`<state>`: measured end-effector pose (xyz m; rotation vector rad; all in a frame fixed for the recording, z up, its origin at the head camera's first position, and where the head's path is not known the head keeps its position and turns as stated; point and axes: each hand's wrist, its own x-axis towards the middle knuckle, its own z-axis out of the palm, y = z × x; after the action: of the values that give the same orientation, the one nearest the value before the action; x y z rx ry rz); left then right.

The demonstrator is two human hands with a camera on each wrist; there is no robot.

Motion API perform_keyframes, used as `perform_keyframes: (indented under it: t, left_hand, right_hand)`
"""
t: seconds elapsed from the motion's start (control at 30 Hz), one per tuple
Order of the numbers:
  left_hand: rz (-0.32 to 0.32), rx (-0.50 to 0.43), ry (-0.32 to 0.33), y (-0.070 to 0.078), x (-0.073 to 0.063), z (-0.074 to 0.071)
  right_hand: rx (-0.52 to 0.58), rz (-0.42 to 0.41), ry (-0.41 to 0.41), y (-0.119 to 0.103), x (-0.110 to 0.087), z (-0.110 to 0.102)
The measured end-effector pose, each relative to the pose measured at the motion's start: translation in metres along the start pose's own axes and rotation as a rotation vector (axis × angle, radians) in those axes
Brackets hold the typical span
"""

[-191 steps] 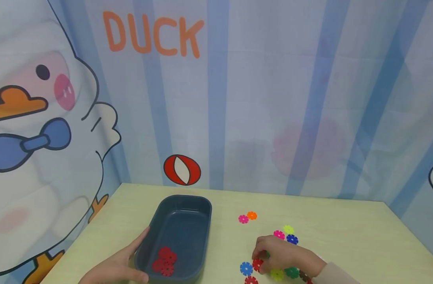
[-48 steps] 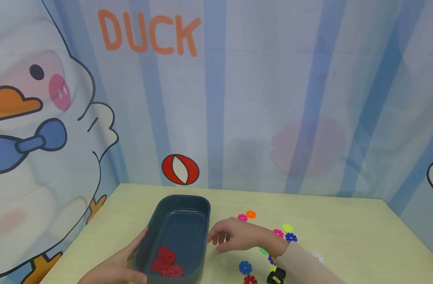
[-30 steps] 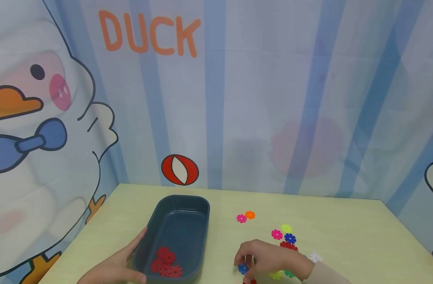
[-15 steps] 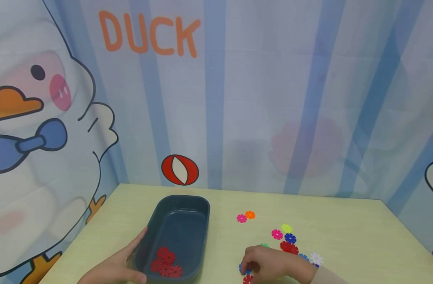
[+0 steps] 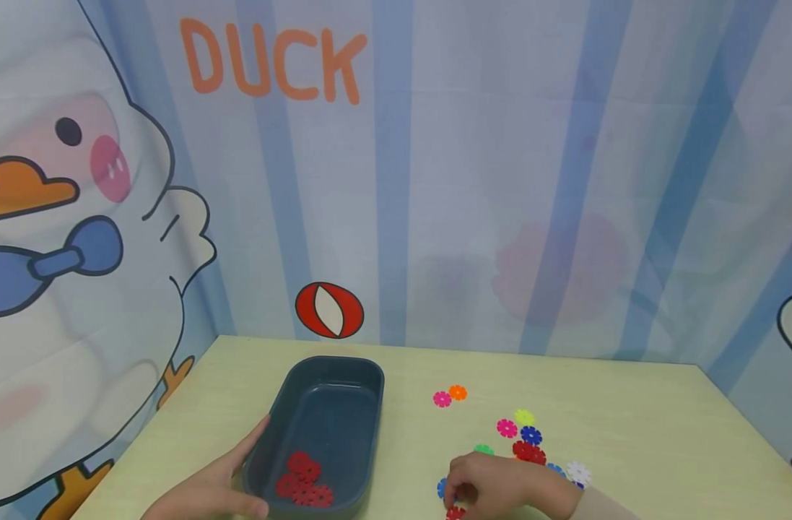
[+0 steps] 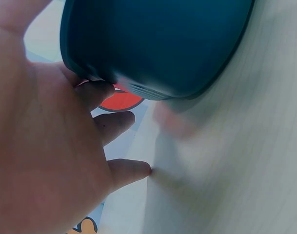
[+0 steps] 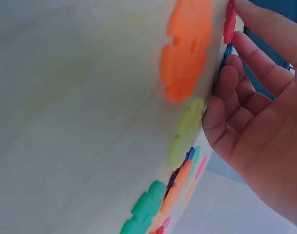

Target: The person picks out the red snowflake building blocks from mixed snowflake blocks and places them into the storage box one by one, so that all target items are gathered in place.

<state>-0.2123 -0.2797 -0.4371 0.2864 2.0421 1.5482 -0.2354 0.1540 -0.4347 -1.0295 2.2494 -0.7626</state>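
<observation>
Head view | left grip (image 5: 207, 491) spread against one tray (image 5: 340, 412) | five red discs (image 5: 305, 489) inside | right grip (image 5: 496, 482) pinching another red disc (image 5: 455, 513)

"What did the person wear?"
"A pale cream sleeve (image 5: 600, 508), plain where it showed, reached the wrist of the right hand (image 5: 493, 482) at the near right."
"And the left hand (image 5: 207, 487), near left?"
"That was bare."

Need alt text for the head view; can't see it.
A person's right-hand grip touches a red flower-shaped disc on a pale table; the left-hand grip rests against a dark blue tray holding red discs. Assorted discs lie right of the tray, before a striped backdrop reading DUCK.
</observation>
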Motion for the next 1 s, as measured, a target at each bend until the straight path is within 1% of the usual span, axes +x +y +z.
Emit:
perform_keyframes:
  t: [0.03, 0.23, 0.33, 0.43, 0.57, 0.63, 0.7, 0.83, 0.87, 1.0]
  left_hand:
    - [0.007, 0.006, -0.001, 0.0, 0.0, 0.0]
    - [0.035, 0.041, -0.009, 0.0, 0.0, -0.001]
    - [0.045, 0.052, -0.013, -0.001, 0.0, -0.002]
    - [0.065, 0.061, -0.023, -0.001, 0.0, -0.003]
    - [0.085, 0.065, -0.035, -0.001, 0.0, -0.003]
    - [0.09, 0.073, -0.034, -0.001, 0.0, -0.003]
    - [0.092, 0.087, -0.029, 0.0, -0.001, -0.003]
    - [0.095, 0.118, -0.009, 0.0, -0.001, -0.002]
    - [0.096, 0.125, -0.004, 0.001, -0.001, -0.002]
    - [0.1, 0.134, 0.006, 0.0, -0.001, -0.002]
  right_hand:
    - [0.012, 0.001, 0.007, 0.0, 0.0, 0.001]
    - [-0.075, -0.031, 0.023, -0.002, -0.001, 0.003]
    - [-0.09, -0.02, 0.028, -0.002, -0.001, 0.004]
    - [-0.078, -0.003, 0.021, 0.003, 0.002, 0.005]
    - [-0.085, 0.013, 0.002, 0.02, 0.006, 0.008]
    - [-0.073, 0.02, -0.001, 0.021, 0.007, 0.008]
    - [-0.068, 0.018, -0.002, 0.017, 0.006, 0.008]
    - [-0.021, 0.033, -0.005, -0.002, 0.002, 0.006]
    - [-0.033, 0.033, -0.014, -0.004, 0.002, 0.005]
    - [0.009, 0.048, -0.011, -0.009, 0.001, 0.003]
